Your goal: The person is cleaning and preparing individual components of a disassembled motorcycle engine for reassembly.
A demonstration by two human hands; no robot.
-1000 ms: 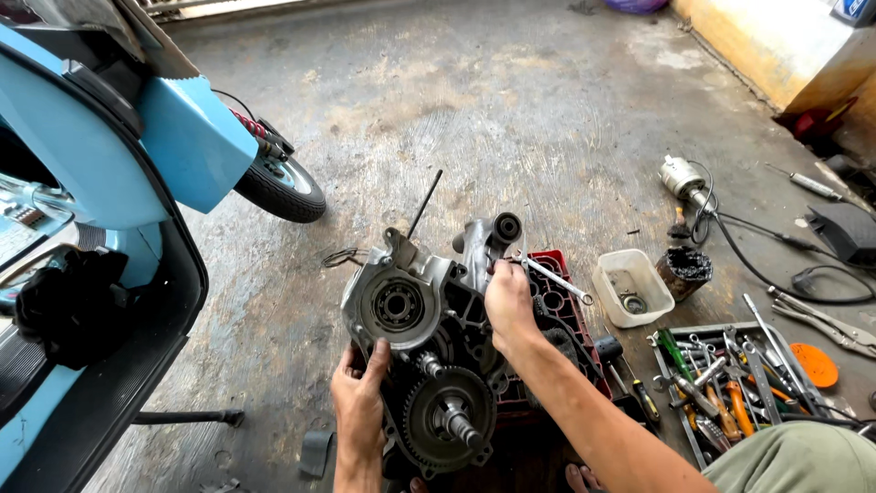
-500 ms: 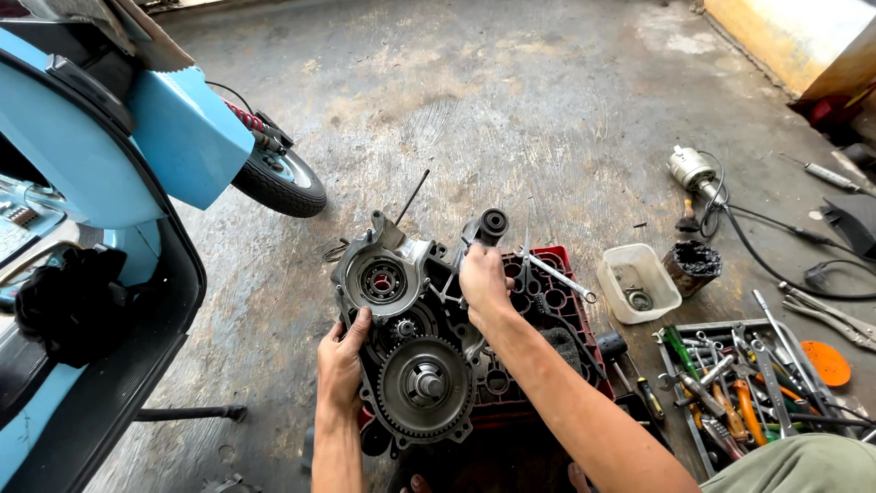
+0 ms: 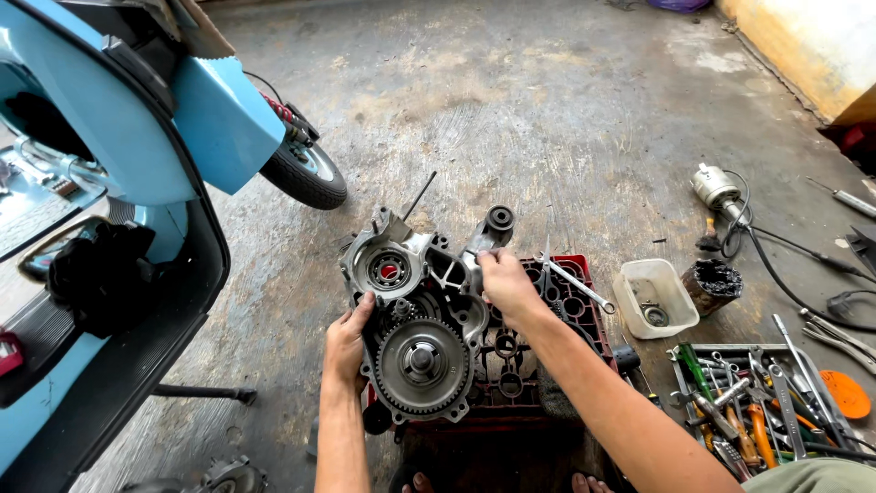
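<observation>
Rough, stained concrete floor (image 3: 547, 119) spreads out under you, with a pale blue scooter (image 3: 137, 155) parked at your left, its front wheel (image 3: 306, 173) turned toward the middle of the floor. Straight below you a greasy engine case (image 3: 420, 310) rests on a red plastic crate (image 3: 547, 347), its open side facing up. A large toothed gear (image 3: 422, 363) sits in the near half of the case, and a round bearing seat (image 3: 388, 271) shows in the far half.

Your left hand (image 3: 347, 342) holds the left edge of the engine case beside the gear, with its grip closed on the rim and the thumb on top. Your right hand (image 3: 506, 285) is on the far right part of the case, near a black rubber mount (image 3: 499, 219); its grip is closed on the metal there, though you cannot tell exactly which part the fingers pinch. A thin rod (image 3: 420, 194) sticks up from the far edge of the case.

A wrench (image 3: 577, 285) lies across the crate just right of your right hand. Further right stands a small clear plastic tub (image 3: 652, 297) with small parts inside, and next to it a dark cylindrical part (image 3: 714, 283). A metal tray (image 3: 766, 402) full of screwdrivers and spanners sits at the lower right, near your right forearm. A corded power tool (image 3: 716, 187) lies well apart on the floor beyond the tub.
</observation>
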